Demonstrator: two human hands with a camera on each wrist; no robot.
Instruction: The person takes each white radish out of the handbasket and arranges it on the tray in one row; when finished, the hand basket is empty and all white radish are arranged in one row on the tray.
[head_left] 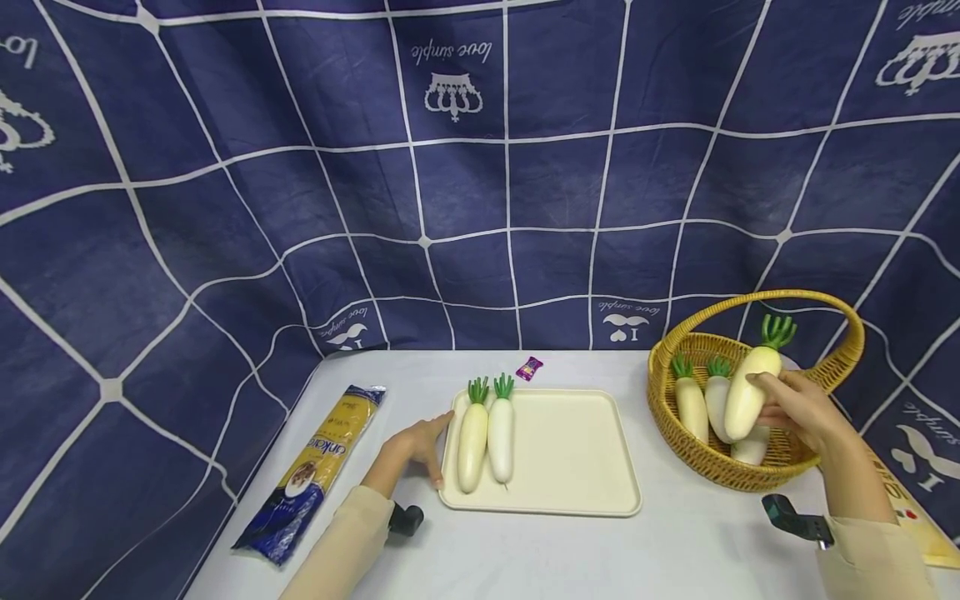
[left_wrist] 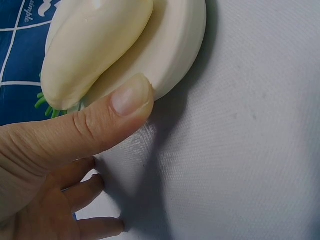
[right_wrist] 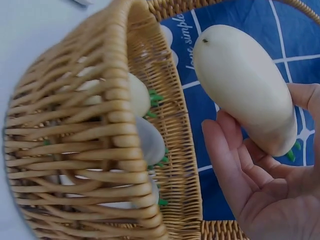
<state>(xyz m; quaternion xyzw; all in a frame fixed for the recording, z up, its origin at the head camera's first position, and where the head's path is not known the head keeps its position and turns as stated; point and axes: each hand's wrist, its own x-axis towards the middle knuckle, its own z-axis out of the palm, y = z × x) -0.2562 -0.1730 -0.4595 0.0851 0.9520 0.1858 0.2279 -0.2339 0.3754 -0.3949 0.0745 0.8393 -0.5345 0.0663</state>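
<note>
Above the wicker basket (head_left: 738,477), my right hand (head_left: 798,408) grips a white radish (head_left: 750,396) with a green top, held leaves up and tilted. In the right wrist view, the fingers and thumb lie around this radish (right_wrist: 245,85), beside the basket wall (right_wrist: 75,135). Several more radishes lie inside the basket, partly hidden by its weave. My left hand (head_left: 416,446) is at the left edge of the cream tray (head_left: 570,450), its fingers spread and holding nothing. The left thumb (left_wrist: 125,100) is at the tray rim. Two radishes (head_left: 472,448) lie side by side on the tray's left part.
A blue and gold packet (head_left: 315,475) lies at the table's left. Behind the tray is a small purple wrapped sweet (head_left: 529,368). A yellow packet (head_left: 918,521) lies at the right, partly behind my right arm. The basket's handle (head_left: 780,296) arches up. A blue checked cloth hangs behind.
</note>
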